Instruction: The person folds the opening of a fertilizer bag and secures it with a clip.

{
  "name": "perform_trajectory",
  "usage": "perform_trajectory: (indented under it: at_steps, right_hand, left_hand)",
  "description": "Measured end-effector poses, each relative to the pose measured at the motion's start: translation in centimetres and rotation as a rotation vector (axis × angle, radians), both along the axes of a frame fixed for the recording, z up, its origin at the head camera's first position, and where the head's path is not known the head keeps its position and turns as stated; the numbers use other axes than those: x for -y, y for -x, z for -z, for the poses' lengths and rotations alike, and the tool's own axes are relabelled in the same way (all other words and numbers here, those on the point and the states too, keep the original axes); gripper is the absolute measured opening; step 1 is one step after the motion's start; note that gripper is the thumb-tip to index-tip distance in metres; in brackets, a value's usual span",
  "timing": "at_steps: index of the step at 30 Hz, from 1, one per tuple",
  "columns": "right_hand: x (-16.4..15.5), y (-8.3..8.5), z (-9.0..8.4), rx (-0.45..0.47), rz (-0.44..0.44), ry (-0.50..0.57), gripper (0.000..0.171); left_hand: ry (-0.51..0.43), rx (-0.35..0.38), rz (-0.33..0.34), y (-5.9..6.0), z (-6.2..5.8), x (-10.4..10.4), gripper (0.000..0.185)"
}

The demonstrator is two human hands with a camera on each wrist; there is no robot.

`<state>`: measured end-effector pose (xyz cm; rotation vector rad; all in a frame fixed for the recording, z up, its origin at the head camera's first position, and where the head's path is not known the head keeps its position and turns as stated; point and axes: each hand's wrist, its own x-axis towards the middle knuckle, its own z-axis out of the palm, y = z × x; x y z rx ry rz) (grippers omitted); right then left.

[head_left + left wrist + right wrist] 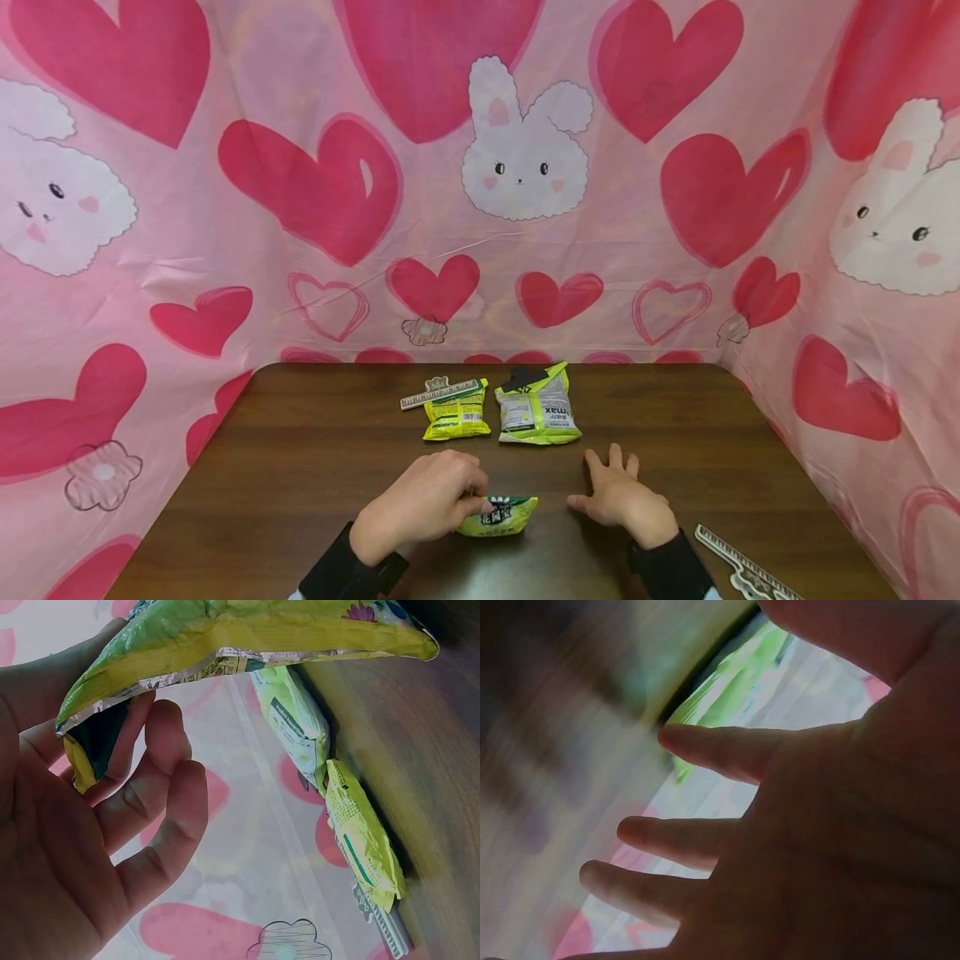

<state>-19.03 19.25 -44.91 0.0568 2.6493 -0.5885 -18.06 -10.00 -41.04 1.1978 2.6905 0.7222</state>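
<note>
We see the left hand (420,508) pinching one end of a small green snack packet (501,515) at the near edge of the desk (300,467), fingers and thumb curled round its crimped seam. The left wrist view shows that end lifted off the wood, the foil sagging between grip and desk. The right hand (618,496) rests flat just beside the packet, fingers spread and holding nothing.

We judge the packet light and soft, a thin crinkly film with little inside, so it will bend and flop rather than stay rigid. The glossy surface looks slippery, and squeezing the middle would likely crush whatever is in it. The flat sealed ends seem the surest place to take hold, as the left hand does now.

Further back lie two more packets, a yellow one (456,412) with a clip (441,392) at its top and a bigger green one (537,408). Another clip (746,567) lies near the right sleeve.
</note>
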Motion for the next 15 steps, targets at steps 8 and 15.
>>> perform_trajectory:
  at_steps: [8,15]
  right_hand:
    - [-2.5,0.3,-0.1,-0.024,-0.058,-0.007,0.089]
    - [-7.5,1.5,1.2,0.041,-0.044,-0.018,0.114]
  left_hand:
    - [0.008,-0.001,0.001,0.1,-0.1,-0.1,0.020]
    - [0.008,0.004,-0.002,-0.1,-0.2,-0.1,0.020]
